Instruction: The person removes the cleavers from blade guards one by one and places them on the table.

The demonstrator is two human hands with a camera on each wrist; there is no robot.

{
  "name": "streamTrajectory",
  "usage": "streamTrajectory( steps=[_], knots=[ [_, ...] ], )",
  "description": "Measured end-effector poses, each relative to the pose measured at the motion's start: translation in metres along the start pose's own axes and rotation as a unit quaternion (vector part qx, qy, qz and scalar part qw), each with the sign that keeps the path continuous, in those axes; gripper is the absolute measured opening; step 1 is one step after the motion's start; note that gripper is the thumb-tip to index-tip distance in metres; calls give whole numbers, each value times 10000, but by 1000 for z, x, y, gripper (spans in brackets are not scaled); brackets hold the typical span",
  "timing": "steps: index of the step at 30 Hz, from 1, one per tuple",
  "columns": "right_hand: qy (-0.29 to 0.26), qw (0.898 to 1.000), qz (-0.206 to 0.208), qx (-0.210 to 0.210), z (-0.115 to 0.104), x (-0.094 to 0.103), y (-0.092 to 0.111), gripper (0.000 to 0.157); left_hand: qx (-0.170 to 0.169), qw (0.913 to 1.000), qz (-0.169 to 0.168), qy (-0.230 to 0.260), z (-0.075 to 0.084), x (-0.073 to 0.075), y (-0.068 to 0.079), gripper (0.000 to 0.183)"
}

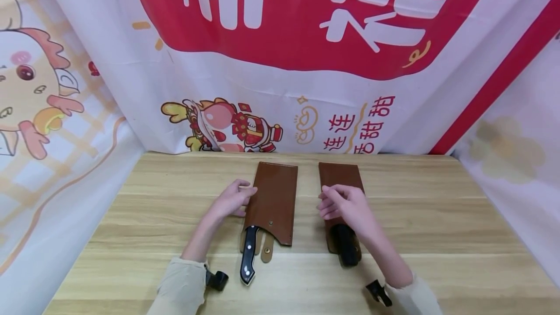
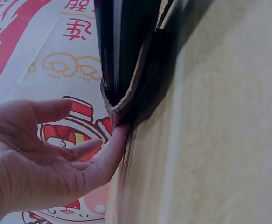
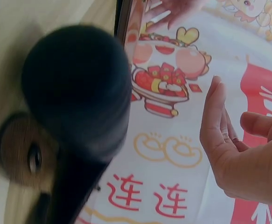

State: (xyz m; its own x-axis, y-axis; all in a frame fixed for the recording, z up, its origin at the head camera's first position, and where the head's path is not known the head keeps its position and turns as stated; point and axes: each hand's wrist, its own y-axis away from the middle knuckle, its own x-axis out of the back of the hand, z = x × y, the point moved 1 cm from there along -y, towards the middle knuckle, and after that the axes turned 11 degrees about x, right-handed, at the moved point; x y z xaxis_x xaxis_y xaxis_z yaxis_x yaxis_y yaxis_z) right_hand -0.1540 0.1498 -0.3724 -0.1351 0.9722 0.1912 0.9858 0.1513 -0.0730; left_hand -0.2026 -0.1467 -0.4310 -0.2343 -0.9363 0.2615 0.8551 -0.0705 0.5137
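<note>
Head view: see left hand (image 1: 233,198) with relaxed fingers touching left sheath (image 1: 273,198) on worktop (image 1: 437,198), with knife (image 1: 248,256) seemingly inserted but strap (image 1: 267,251) unfastened; rightward, right sheath (image 1: 341,174), apparently filled, below right hand (image 1: 350,205) with empty, loosely bent fingers.

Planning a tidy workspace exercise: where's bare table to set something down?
Free on the pale wood-grain table: left of the left hand, right of the right hand and, more narrowly, between the riveted black handle and the thick black handle. Crowded: around the wide brown leathery sheath and narrow brown sheath.
</note>
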Motion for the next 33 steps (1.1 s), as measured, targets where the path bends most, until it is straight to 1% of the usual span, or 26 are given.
streamTrajectory(
  steps=[4, 9, 14, 19, 25, 33],
  knots=[
    [-63, 9998, -204, -20, 3, -12, -1, 31, -1, 10000, 17, -63, -1, -1, 1, 55],
    [-210, 9972, -720, -78, 10, -29, 1, 28, -41, 10000, -45, -47, -2, -2, 2, 55],
    [-476, 9916, -1197, -120, 16, -46, 2, 33, -18, 10000, -12, -70, -2, -2, 1, 56],
    [-575, 9861, -1534, -274, 22, -60, 6, 38, 2, 10000, 17, -83, -2, -2, 0, 58],
    [-712, 9771, -1904, -633, 24, -72, 10, 38, 64, 9999, -35, 99, -2, -1, -1, 57],
    [-810, 9691, -2184, -808, 28, -78, 12, 36, 128, 9998, -103, 129, -1, -1, -2, 57]
  ],
)
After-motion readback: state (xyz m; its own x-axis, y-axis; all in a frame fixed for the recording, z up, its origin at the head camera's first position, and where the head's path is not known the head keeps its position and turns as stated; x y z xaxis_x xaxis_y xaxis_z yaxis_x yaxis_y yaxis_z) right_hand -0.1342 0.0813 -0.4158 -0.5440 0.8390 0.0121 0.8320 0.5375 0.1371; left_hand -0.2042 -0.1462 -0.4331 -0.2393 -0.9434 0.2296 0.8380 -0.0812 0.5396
